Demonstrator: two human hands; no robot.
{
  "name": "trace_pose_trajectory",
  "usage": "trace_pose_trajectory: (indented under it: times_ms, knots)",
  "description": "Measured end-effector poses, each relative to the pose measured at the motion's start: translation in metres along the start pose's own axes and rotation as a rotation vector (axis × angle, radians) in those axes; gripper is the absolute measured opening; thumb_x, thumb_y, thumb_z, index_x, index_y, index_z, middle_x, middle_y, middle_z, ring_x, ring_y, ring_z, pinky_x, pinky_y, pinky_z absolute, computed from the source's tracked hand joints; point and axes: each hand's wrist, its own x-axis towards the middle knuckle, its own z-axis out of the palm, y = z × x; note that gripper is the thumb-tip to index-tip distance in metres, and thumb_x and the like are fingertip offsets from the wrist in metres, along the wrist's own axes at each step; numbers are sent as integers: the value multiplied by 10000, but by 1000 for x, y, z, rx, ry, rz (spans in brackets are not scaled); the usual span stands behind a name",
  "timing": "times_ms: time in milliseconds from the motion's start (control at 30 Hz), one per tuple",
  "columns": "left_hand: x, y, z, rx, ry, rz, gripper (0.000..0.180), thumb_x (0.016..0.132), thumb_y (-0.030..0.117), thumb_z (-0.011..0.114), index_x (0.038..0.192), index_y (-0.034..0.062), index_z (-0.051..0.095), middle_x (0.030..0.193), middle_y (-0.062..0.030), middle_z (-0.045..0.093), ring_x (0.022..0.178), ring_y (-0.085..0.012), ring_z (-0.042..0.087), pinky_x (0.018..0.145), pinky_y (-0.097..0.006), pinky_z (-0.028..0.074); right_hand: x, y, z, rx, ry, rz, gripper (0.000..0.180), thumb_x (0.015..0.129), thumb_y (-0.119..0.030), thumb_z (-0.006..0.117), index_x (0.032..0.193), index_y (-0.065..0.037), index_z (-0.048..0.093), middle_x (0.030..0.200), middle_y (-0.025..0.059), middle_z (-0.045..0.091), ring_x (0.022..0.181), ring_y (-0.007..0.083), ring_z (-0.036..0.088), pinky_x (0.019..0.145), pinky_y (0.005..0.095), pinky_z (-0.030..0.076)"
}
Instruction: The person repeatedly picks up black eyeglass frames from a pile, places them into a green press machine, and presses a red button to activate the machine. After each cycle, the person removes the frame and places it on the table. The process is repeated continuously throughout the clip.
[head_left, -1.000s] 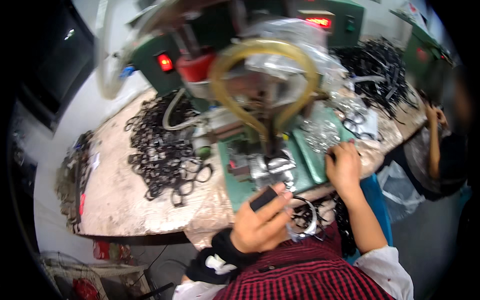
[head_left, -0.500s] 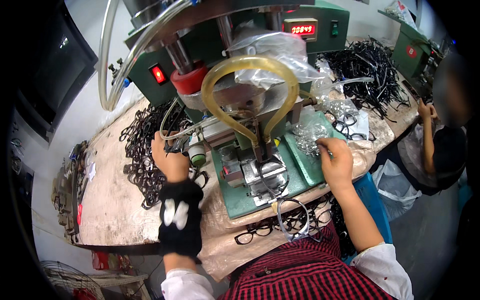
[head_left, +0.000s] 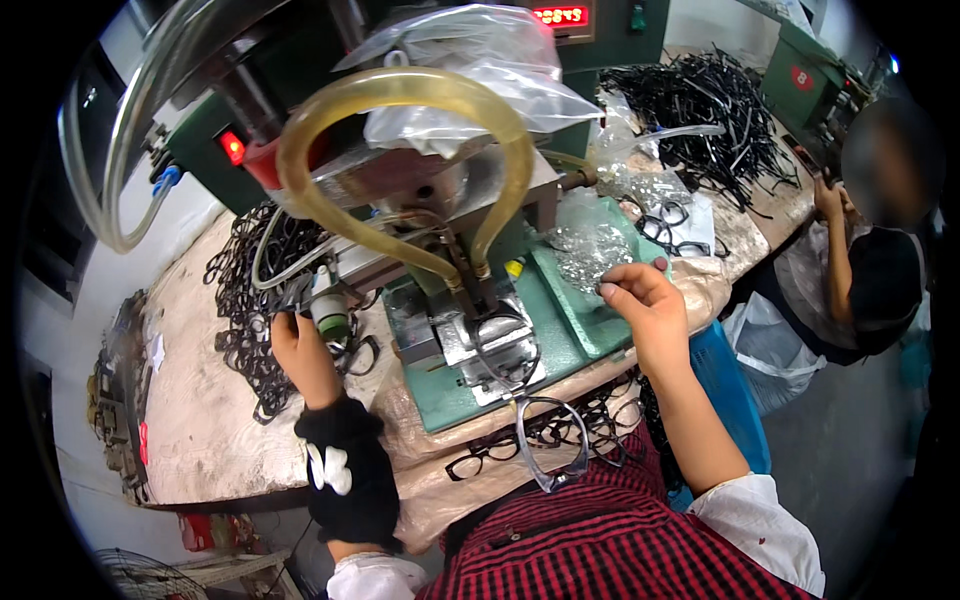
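My left hand [head_left: 303, 358] is at the near side of a heap of black eyeglass frames [head_left: 245, 300], beside a green-capped cylinder [head_left: 330, 312] on the machine. Its fingers are curled together, and what they hold is hidden. My right hand [head_left: 652, 310] is over a green tray [head_left: 590, 335], thumb and forefinger pinched at the edge of a pile of tiny shiny metal parts [head_left: 595, 255]. Whatever is in the pinch is too small to name. Between my hands, an eyeglass frame [head_left: 553, 462] sits with one rim in the machine's metal fixture [head_left: 485, 365], its other rim jutting toward me.
A yellow hose [head_left: 400, 82] loops over the fixture, with a plastic bag [head_left: 470, 75] behind it. More eyeglass frames [head_left: 495, 455] lie along the front edge. Black strips [head_left: 700, 130] are heaped at the back right. A blue basket [head_left: 730, 400] stands right; a co-worker [head_left: 880, 270] sits beyond.
The view has shifted, so the machine appears farther left and higher. My left hand's fingers have drawn in beside the frame heap. My right hand stays pinched at the metal parts.
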Motion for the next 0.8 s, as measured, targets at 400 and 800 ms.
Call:
trace_pose_trajectory:
  times_ms: [400, 800]
  knots:
    - [-102, 189, 17, -538, -249, 515, 228, 1040, 118, 484, 1264, 110, 529, 1095, -110, 472, 843, -162, 521, 685, -269, 508, -1, -51, 77, -91, -184, -593, 280, 782, -46, 744, 1058, -19, 703, 937, 109, 690, 873, 228, 660, 821, 322, 514]
    - [-109, 217, 2, -421, -225, 605, 316, 969, 133, 578, 1219, 31, 414, 944, -118, 467, 694, -176, 548, 536, -247, 519, -16, -32, 106, 199, -267, -371, 433, 880, 7, 676, 1261, 37, 472, 1139, 111, 644, 969, 128, 642, 902, 265, 483]
